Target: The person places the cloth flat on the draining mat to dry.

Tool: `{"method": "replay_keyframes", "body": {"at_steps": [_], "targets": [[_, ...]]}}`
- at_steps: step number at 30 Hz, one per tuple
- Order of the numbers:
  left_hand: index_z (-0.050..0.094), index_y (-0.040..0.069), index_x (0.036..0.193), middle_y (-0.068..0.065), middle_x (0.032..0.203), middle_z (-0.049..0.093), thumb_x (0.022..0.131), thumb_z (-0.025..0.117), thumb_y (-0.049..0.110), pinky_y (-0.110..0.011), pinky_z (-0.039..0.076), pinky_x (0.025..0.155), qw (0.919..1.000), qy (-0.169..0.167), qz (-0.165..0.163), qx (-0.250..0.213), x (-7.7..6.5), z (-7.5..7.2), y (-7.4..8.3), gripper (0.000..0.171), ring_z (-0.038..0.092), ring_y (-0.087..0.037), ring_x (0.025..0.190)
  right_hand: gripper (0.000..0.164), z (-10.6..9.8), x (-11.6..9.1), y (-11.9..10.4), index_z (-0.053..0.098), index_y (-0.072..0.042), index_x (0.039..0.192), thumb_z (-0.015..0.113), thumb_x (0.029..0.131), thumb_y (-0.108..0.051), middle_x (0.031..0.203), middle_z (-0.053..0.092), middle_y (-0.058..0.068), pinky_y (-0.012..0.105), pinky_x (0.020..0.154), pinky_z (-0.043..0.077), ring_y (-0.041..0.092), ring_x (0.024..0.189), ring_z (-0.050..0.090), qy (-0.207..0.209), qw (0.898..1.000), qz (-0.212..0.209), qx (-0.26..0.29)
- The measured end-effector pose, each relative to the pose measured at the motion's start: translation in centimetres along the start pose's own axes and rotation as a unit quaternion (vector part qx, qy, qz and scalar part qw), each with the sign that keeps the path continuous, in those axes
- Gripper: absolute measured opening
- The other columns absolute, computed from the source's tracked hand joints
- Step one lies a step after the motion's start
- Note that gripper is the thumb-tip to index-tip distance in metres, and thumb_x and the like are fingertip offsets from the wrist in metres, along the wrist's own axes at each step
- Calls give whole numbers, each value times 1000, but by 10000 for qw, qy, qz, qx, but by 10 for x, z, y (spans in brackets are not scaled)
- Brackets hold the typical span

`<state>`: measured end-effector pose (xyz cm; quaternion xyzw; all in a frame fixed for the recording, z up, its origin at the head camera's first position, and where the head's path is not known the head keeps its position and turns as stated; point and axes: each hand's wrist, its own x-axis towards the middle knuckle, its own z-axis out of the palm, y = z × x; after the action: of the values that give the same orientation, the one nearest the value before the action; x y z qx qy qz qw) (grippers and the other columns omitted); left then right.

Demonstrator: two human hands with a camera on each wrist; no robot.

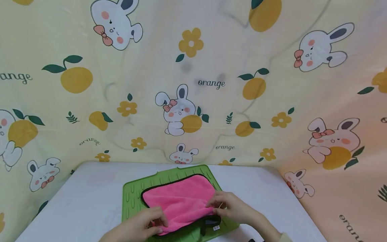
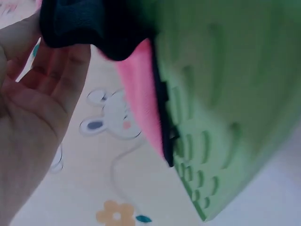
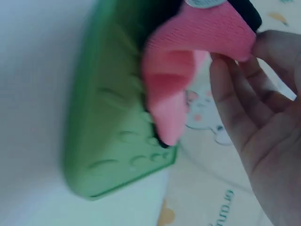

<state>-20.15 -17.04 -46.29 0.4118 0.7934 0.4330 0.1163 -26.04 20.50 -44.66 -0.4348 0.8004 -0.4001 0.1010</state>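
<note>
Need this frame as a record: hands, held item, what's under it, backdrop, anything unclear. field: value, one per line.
item: pink cloth, dark edging, near side wrinkled
left_hand: left hand pinches the cloth near its near-left corner
right_hand: right hand pinches the cloth on its right side
label: white tag at the near edge, toward the right hand
under_item: green ridged mat
surface: white table
backdrop: cream sheet printed with rabbits, oranges, flowers
unclear: small dark thing cut off at head view's bottom edge
</note>
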Motion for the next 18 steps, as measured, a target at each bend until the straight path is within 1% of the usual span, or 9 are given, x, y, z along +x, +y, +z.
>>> {"method": "replay_keyframes", "body": {"at_steps": [1,3,6,8,10,11,13,15,18], "targets": [[68,18,109,13,106,65,102,67,10,-24,57,81,10000,-71,-61,-26,0,2,-3,11,61,2,94,17,2,-2,0,75,-13,115,67,101,-7,104,68,-1,27,74,59,4,91,62,-21,9999,-69,-103],[69,18,109,15,104,63,102,67,11,-23,56,80,9998,-209,-66,40,-2,7,-8,11,59,3,93,18,8,-4,2,76,-14,115,68,101,-7,103,67,-1,24,73,58,1,91,59,-69,9993,-205,-296],[68,15,108,11,100,63,103,65,9,-19,55,76,9979,-359,352,397,-4,17,-19,9,57,5,91,19,17,-7,8,76,-15,116,68,101,-7,102,66,-1,22,71,57,-2,88,57,-130,9974,-446,-551],[68,12,107,8,97,63,102,65,7,-16,53,74,9945,-416,664,696,-5,23,-24,8,56,6,90,19,24,-8,12,76,-15,116,68,100,-6,102,66,-1,20,72,56,-2,87,56,-145,9952,-652,-712],[69,11,104,7,96,63,100,65,5,-13,51,73,9896,-401,905,1039,-6,28,-28,9,55,8,89,20,30,-11,17,76,-14,115,69,99,-4,102,66,-1,19,72,55,-2,87,56,-119,9928,-878,-812],[70,11,103,8,96,63,100,66,5,-12,51,73,9896,-393,875,1073,-6,31,-28,9,54,9,89,20,33,-12,18,75,-14,115,69,99,-3,102,66,-1,18,72,54,-1,87,56,-92,9916,-955,-866],[71,12,102,10,96,62,97,67,5,-10,48,73,9865,-358,925,1300,-7,35,-30,10,51,10,89,20,38,-13,21,75,-14,114,69,99,-3,103,66,-1,18,72,54,0,87,56,-29,9896,-1089,-944],[71,13,101,11,96,62,97,66,6,-9,47,73,9838,-299,1013,1450,-7,38,-32,9,51,10,89,19,40,-15,22,74,-15,116,68,100,-5,104,66,-3,18,74,54,1,89,57,26,9902,-1021,-949],[70,14,102,10,98,61,98,65,10,-9,46,75,9802,-192,1141,1609,-8,40,-32,7,51,9,91,19,41,-20,20,73,-18,121,65,104,-14,112,66,-4,22,82,55,3,97,60,60,9966,-545,-616]]}}
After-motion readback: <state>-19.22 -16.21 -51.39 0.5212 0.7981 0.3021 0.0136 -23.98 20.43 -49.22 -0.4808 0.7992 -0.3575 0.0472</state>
